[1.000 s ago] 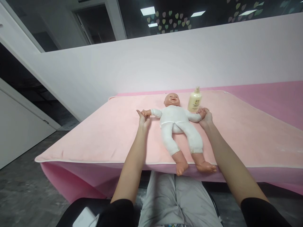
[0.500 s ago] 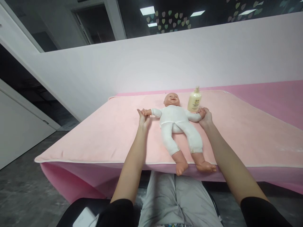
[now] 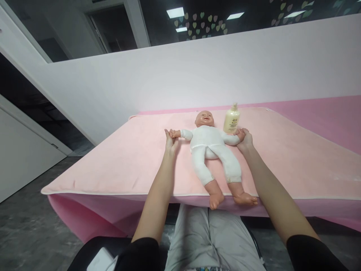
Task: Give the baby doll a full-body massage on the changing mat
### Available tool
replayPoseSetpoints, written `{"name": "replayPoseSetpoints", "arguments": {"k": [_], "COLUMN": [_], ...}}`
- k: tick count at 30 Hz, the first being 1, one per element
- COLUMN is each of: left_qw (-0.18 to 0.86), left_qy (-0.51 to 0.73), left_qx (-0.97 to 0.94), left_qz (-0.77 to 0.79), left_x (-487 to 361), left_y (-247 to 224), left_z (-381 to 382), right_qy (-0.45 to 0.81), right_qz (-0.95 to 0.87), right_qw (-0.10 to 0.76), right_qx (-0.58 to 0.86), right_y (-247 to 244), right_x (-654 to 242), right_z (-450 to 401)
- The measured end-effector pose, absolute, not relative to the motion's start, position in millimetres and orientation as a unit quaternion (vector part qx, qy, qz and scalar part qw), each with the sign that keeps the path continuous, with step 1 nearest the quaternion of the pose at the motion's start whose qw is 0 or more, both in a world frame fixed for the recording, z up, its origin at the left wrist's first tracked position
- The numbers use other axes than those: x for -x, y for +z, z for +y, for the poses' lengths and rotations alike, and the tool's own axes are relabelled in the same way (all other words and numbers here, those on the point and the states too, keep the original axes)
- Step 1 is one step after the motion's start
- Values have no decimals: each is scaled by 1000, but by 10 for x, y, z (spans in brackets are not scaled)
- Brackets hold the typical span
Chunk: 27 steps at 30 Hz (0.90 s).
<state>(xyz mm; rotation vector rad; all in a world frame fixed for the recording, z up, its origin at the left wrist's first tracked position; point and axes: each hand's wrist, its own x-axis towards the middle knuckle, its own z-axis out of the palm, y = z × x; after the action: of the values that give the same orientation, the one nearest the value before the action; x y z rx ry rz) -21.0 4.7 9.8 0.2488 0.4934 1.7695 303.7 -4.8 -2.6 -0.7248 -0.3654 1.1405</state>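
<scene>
A baby doll [image 3: 208,137] with a white cloth body lies on its back on the pink blanket [image 3: 113,165], its feet reaching over the near edge. Its arms are stretched out to both sides. My left hand [image 3: 170,140] is closed around the doll's hand on the left, with the thumb pointing up. On the other side, my right hand [image 3: 246,139] grips the doll's other hand; the fingers are partly hidden behind it. A pale yellow pump bottle [image 3: 232,119] stands upright just beyond the doll's arm, near my right hand.
A white wall [image 3: 197,79] rises behind the table, with dark glass above it. Pink cloth [image 3: 332,116] shows beyond the blanket on the right. A white box-shaped device [image 3: 102,259] lies on the black seat at lower left.
My left thumb has shifted slightly to the right over the doll's hand. The doll, the bottle and my right hand look the same.
</scene>
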Motion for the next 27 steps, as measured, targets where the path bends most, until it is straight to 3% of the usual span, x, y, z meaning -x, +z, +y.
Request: {"name": "replayPoseSetpoints", "arguments": {"k": [27], "left_qw": [611], "left_qy": [762], "left_qx": [-110], "left_qz": [183], "left_x": [224], "left_y": [83], "left_z": [60], "right_qy": [519], "right_qz": [-178], "right_qw": [763], "right_qx": [342], "right_y": [-32], "right_x": [-3041], "right_z": [-50]}}
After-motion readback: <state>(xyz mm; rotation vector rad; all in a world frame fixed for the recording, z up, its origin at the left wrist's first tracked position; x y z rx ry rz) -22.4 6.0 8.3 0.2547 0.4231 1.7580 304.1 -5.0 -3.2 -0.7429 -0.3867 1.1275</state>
